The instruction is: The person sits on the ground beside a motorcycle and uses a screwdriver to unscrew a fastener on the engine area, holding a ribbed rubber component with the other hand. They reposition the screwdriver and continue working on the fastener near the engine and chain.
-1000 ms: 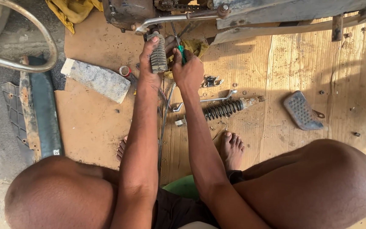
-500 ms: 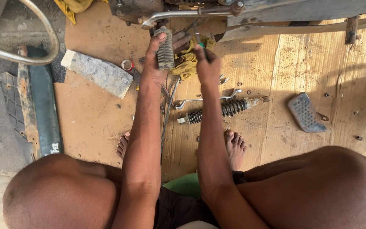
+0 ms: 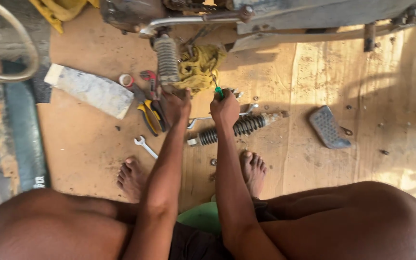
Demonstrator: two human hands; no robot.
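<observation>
Left hand (image 3: pixel 175 103) closed around the lower end of a ribbed rubber footrest (image 3: pixel 166 60) that hangs from the chrome bar (image 3: pixel 184 21) of the machine above; right hand (image 3: pixel 225 108) fisted on a green-handled screwdriver (image 3: pixel 217 89), tip directed toward the yellow rag (image 3: pixel 199 65) just beside the footrest; both forearms extended between the raised knees.

State of work, as judged: the footrest sits on its bar and is being steadied, so its fitting appears under way rather than finished; a coil-spring shock absorber (image 3: pixel 239 126) lies loose on the plywood floor (image 3: pixel 87 144) just below the right hand, and a flat ribbed pedal pad (image 3: pixel 329 127) lies well apart to the right, both evidently off the machine; small bolts and washers scattered near the spring suggest fastenings not yet returned.

Count: one footrest on the bar; one screwdriver; one shock absorber; one pedal pad; one pair of yellow-handled pliers (image 3: pixel 149 113) beside the left hand; one small spanner (image 3: pixel 145 146) near the left foot; one grey block (image 3: pixel 90 90) to the left; one roll of tape (image 3: pixel 126 80); two bare feet; loose fasteners too small to count.
</observation>
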